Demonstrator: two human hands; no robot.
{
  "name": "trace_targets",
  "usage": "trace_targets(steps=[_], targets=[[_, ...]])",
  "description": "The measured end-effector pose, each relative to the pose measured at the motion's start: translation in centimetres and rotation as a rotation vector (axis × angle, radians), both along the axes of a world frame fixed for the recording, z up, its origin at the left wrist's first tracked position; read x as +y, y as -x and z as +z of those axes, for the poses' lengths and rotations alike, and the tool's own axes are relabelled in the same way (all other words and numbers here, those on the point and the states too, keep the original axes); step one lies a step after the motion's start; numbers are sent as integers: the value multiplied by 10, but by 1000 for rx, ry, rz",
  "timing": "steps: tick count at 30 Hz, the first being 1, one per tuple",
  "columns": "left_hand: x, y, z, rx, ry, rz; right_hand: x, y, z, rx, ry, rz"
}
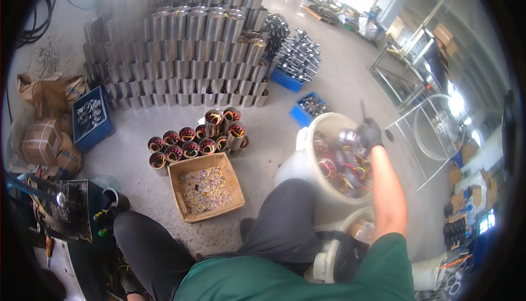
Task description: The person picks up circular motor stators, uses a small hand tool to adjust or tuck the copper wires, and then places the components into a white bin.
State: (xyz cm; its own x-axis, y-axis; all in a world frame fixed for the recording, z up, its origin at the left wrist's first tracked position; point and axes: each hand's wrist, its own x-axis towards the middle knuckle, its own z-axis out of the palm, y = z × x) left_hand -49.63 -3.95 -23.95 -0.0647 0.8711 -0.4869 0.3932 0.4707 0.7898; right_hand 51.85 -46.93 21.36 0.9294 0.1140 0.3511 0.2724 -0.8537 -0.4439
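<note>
My right hand [370, 133], in a dark glove, is at the far right rim of a large white plastic barrel [341, 118]. It is closed on a thin dark rod-like thing [362, 109] that points upward, blurred. Inside the barrel lie several wound motor parts [345, 161] with red and yellow wires. Low at the left, next to my thigh, my left hand [130, 283] is gloved and only partly in view, its fingers hidden. A dark cylinder [116, 199] with coloured wires sits at the bench machine [71, 208] above it.
An open cardboard box [233, 205] of wire clippings stands before me. Behind it are steel cylinders with wired cores [190, 148]. Stacked steel tubes [192, 71] form a wall farther back. Blue bins [309, 117] of metal parts and a second white barrel [346, 220] flank the right side.
</note>
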Motion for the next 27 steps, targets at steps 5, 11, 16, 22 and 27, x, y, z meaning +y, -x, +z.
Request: trace_targets(steps=[5,11,16,22,27], targets=[[17,-64,13,75,-21,-75,-27,14,-12,244,259,-52],[63,-109,40,-18,-109,-124,-23,8,-45,147,325,-101],[119,-217,189,-332,-190,-375,34,57,31,-16,408,-98],[82,-395,425,-596,-433,-293,128,87,60,482,-1061,460],[21,-503,449,-754,-172,-781,226,198,14,903,-1125,831]])
